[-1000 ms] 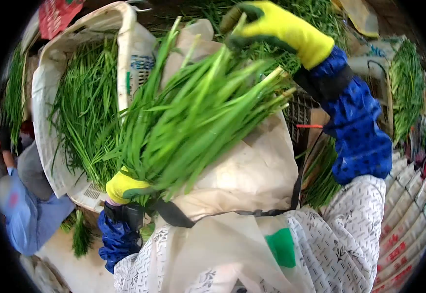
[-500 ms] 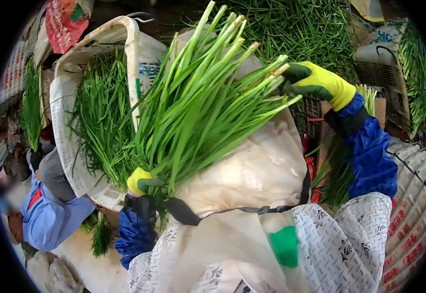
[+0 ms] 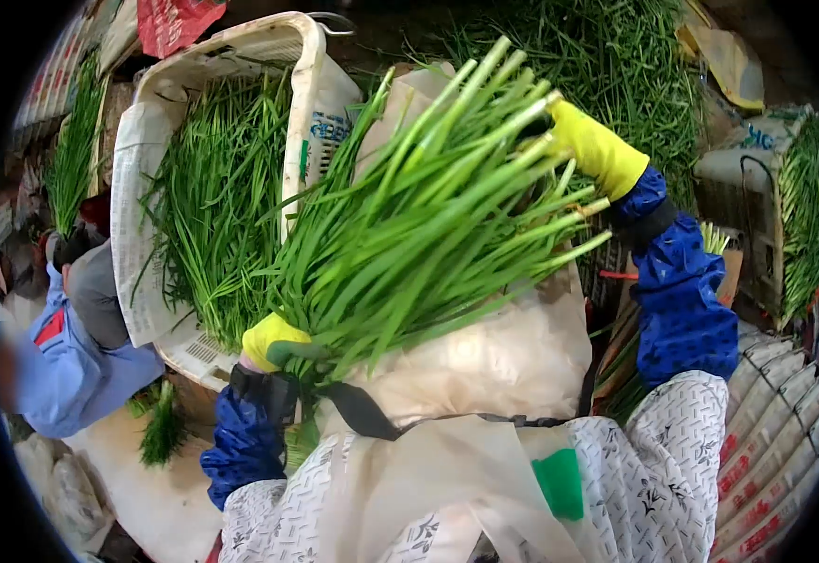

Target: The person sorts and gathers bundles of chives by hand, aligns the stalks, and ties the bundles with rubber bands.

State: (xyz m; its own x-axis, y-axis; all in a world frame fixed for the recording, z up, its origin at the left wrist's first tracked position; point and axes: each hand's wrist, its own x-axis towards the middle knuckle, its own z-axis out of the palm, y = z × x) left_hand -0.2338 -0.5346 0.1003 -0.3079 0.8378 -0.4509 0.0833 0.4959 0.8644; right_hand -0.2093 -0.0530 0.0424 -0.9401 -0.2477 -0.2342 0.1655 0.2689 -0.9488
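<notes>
A large bunch of garlic chives (image 3: pixel 409 225) slants across my front, with pale stem ends at the upper right and green leaves at the lower left. My left hand (image 3: pixel 280 343), in a yellow and green glove, is closed around the leafy end. At the stem end, my right hand (image 3: pixel 599 148) in a matching glove grips among the stalks; its fingertips are hidden behind them. Under the bunch lies a pale apron (image 3: pixel 485 361). Left of the bunch stands a white plastic basket (image 3: pixel 308 103) holding loose chives (image 3: pixel 222 197).
A heap of greens (image 3: pixel 588 66) spreads behind the bunch. Another basket (image 3: pixel 733 178) with chives stands at the right, above stacked white woven material (image 3: pixel 775 413) with red print. At the left sits a person in a blue garment (image 3: pixel 91 375), near a small bundle of greens (image 3: pixel 162 432).
My right hand has moved from the tips of the stems in among the stalks, and the stem ends are more spread. My left hand keeps its hold. The camera view has shifted slightly.
</notes>
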